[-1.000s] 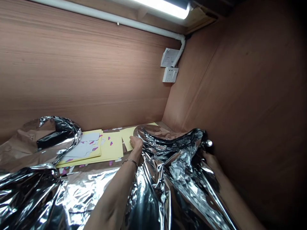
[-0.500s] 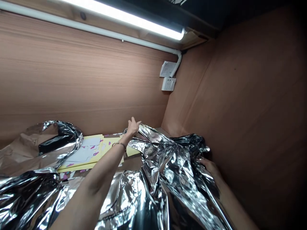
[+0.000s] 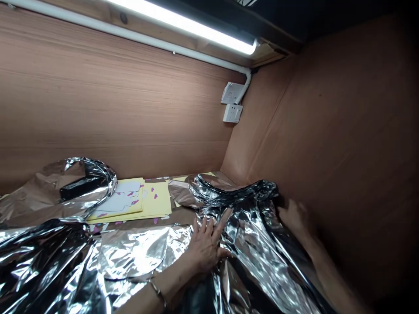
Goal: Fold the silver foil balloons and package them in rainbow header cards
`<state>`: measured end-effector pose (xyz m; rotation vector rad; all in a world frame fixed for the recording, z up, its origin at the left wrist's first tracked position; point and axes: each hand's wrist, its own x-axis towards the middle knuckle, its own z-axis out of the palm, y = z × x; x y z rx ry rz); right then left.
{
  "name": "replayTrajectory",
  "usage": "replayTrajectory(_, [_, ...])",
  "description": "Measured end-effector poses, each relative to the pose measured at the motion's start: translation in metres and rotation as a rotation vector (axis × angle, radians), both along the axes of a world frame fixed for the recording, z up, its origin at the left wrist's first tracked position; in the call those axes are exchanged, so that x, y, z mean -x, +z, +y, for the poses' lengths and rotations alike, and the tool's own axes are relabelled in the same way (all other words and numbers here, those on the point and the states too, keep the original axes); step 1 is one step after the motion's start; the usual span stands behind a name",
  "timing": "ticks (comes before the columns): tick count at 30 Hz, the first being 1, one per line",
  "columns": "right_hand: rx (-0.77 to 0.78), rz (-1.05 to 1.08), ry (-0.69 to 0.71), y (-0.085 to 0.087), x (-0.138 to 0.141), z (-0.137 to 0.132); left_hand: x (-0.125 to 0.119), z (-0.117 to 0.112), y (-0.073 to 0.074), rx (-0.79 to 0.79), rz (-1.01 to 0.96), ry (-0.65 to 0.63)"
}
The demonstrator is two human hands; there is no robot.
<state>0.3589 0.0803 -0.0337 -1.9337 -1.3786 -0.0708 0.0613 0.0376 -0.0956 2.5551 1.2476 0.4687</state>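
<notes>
A large crumpled sheet of shiny silver foil covers most of the work surface. My left hand lies flat on the foil near the middle, fingers stretched out and spread, a thin bracelet on the wrist. My right hand is at the foil's right edge by the side wall; it is smeared by motion and its fingers do not show clearly. Yellow paper sheets with small pink and white scraps lie behind the foil.
More silver foil is heaped at the left, curling around a black object. Brown wooden walls close the back and right. A white wall socket sits in the corner under a lit tube lamp.
My left hand has let go of the foil's far edge, which it had lifted, and come back toward me to lie flat on the foil. The foil has settled lower. My right hand has shifted slightly.
</notes>
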Motion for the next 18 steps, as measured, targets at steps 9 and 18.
replayTrajectory(9, [0.138, -0.89, 0.579, 0.008, 0.103, 0.027, 0.0, -0.004, -0.005, -0.046, 0.04, -0.007])
replayTrajectory(18, [0.314, -0.879, 0.647, -0.019, 0.108, 0.112, 0.002, -0.006, -0.003, 0.011, -0.044, -0.024])
